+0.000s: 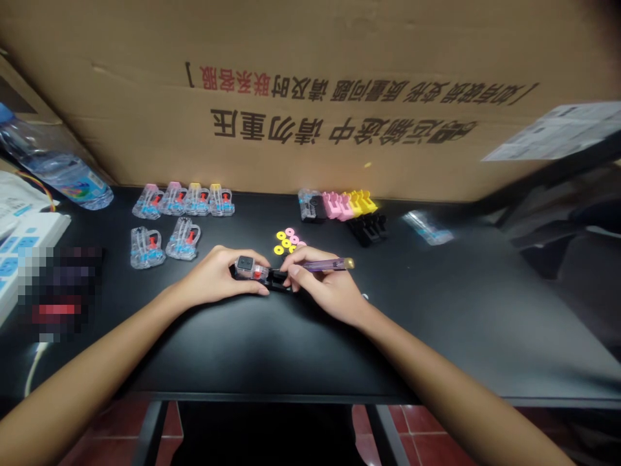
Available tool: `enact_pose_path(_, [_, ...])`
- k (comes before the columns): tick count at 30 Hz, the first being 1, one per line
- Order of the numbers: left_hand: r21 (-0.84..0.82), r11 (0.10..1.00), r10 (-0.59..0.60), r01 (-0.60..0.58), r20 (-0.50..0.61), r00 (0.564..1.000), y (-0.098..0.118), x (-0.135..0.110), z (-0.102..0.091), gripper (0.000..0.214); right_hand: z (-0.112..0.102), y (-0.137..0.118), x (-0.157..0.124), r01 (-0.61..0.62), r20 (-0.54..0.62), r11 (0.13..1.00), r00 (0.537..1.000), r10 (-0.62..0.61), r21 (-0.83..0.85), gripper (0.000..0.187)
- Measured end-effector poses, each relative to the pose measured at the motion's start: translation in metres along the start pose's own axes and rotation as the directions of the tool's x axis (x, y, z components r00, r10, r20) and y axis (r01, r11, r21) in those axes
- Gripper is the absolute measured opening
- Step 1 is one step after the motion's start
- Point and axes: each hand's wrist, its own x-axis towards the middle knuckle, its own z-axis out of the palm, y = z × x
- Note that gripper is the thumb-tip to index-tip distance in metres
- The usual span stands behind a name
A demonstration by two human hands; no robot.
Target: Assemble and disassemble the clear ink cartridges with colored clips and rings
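My left hand [218, 277] is closed around a small clear plastic cartridge [248, 266] with a black top and red part, held on the black table [436, 323]. My right hand [323, 288] grips a purple translucent pen-like tool [327, 265], its fingertips touching a black piece [278, 279] beside the cartridge. Just behind the hands lie small yellow and pink rings [287, 241].
Several clear cartridges [182, 200] lie at the back left. Pink, yellow and black plastic clips [352, 206] sit at the back centre. A large cardboard box [310, 90] stands behind. A water bottle [58, 168] and a white power strip [19, 252] are at left.
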Motion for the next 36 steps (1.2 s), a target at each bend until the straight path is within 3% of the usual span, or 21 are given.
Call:
enact_pose_path(7, [-0.009, 1.000, 0.025, -0.025, -0.007, 1.000, -0.0025, -0.0008, 0.0039, 0.044, 0.0044, 0.0004, 0.0022, -0.020, -0.063, 1.000, 0.998, 0.019, -0.014, 0.039])
enact_pose_path(12, [0.005, 1.000, 0.027, -0.027, -0.006, 1.000, -0.0030, -0.0001, 0.0027, 0.044, 0.0042, 0.0029, 0.0008, -0.032, -0.111, 0.998, 0.993, 0.037, 0.052, 0.040])
enact_pose_path(16, [0.000, 1.000, 0.016, -0.016, -0.010, 1.000, -0.0017, 0.0005, 0.0000, 0.042, 0.0010, 0.0012, -0.0012, 0.026, -0.028, 0.999, 0.999, -0.025, 0.043, 0.030])
enact_pose_path(20, [-0.004, 1.000, 0.016, -0.016, -0.009, 1.000, -0.0015, 0.0007, -0.0014, 0.040, 0.0010, -0.0006, -0.0027, 0.123, 0.055, 0.989, 0.991, -0.119, -0.081, 0.020])
enact_pose_path(36, [-0.031, 0.999, 0.008, -0.008, -0.002, 1.000, -0.0058, 0.0003, -0.0006, 0.041, -0.0024, 0.0001, -0.0029, 0.366, 0.113, 0.897, 0.931, -0.348, -0.247, 0.020])
